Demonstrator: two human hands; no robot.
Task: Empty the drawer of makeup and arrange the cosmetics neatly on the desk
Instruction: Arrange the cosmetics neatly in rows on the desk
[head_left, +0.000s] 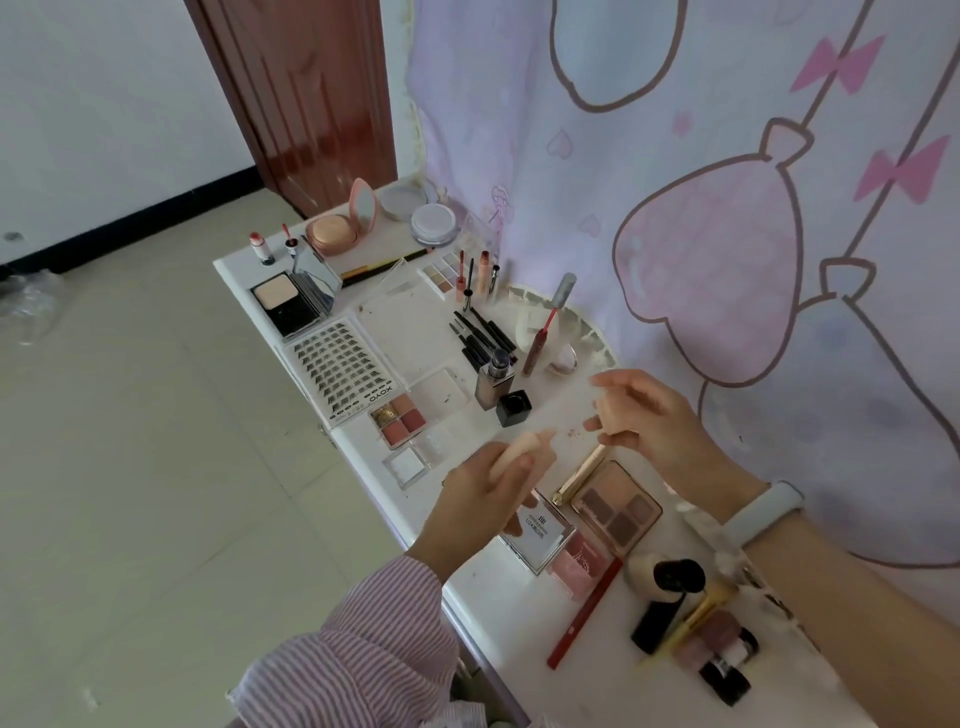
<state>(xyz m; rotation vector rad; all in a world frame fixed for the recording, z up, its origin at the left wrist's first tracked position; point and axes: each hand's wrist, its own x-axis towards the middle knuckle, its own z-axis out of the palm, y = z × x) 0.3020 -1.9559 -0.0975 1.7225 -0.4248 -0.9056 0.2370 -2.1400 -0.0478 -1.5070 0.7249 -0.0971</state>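
Peach-coloured sponge (519, 451) sits gripped in the left hand (485, 491), fingers curled round it above the white desk (498, 597). Just beside it, the right hand (652, 418) hovers with fingers loosely spread, holding nothing clearly visible. Cosmetics cover the desk: a lash tray (340, 366), a 4-pan brown palette (618, 506), and a red pencil (584, 613) near the front edge.
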